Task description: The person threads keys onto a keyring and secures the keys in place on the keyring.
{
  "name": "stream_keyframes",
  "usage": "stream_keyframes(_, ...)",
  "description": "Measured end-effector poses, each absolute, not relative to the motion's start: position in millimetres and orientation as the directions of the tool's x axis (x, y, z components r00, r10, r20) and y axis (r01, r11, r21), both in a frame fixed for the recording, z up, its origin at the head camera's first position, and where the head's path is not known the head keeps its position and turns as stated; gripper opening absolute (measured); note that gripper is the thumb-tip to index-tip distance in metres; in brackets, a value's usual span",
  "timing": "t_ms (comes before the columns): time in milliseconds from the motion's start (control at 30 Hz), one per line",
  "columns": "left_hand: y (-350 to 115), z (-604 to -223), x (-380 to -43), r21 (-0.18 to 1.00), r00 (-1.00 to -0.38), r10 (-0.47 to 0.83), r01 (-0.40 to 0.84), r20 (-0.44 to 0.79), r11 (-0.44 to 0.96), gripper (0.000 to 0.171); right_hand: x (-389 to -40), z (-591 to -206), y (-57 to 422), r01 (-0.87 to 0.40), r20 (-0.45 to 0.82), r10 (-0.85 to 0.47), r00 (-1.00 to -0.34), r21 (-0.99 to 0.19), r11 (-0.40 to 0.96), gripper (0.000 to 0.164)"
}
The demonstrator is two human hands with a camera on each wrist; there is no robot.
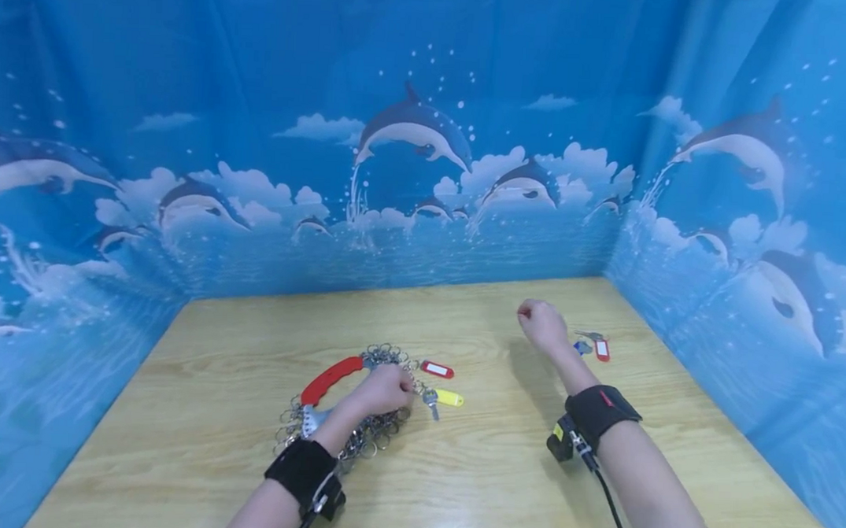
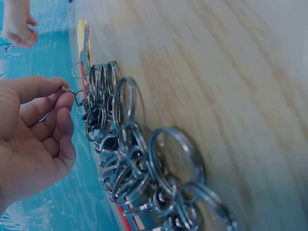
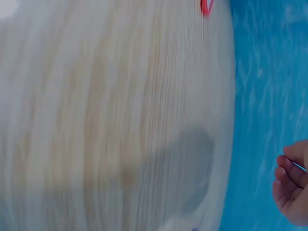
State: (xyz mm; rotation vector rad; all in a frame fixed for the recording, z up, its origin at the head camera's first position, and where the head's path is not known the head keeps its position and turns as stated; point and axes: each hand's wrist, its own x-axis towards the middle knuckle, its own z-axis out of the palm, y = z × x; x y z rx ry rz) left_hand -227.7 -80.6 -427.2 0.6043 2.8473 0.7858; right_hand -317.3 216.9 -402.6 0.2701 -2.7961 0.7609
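A heap of linked metal rings (image 1: 380,434) hangs about a large loop with a red handle (image 1: 329,380) on the table's left half. Over the heap, my left hand (image 1: 382,390) pinches a small metal ring (image 2: 68,90) between thumb and forefinger, as the left wrist view shows. Just right of that hand lie a silver key (image 1: 432,404), a yellow key tag (image 1: 449,397) and a red key tag (image 1: 437,369). My right hand (image 1: 544,326) is held above the table, fingers loosely curled, with nothing visible in it.
Near the table's right side, beyond my right wrist, lie another key (image 1: 590,335), a blue-headed item (image 1: 582,347) and a red key tag (image 1: 602,350). Blue dolphin-print curtains (image 1: 409,248) border the wooden table (image 1: 235,350) at the back and sides.
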Motion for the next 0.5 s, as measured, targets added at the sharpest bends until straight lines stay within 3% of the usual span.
stream_keyframes(133,-85,-428,-228,0.545,-0.921,0.389,0.312,-0.028,0.778,0.022,-326,-410,252,-0.158,0.279,-0.041,-0.959,-0.41,0.898,0.022)
stream_keyframes(300,-90,-428,-227,0.55,-0.911,0.412,0.342,-0.005,0.762,0.026,-321,-426,283,-0.058,0.188,-0.006,-0.982,-0.275,0.96,0.032)
stream_keyframes(500,-92,-425,-226,0.504,-0.924,0.383,0.336,0.011,0.796,0.022,-313,-447,299,-0.053,0.135,-0.038,-0.99,-0.109,0.993,0.021)
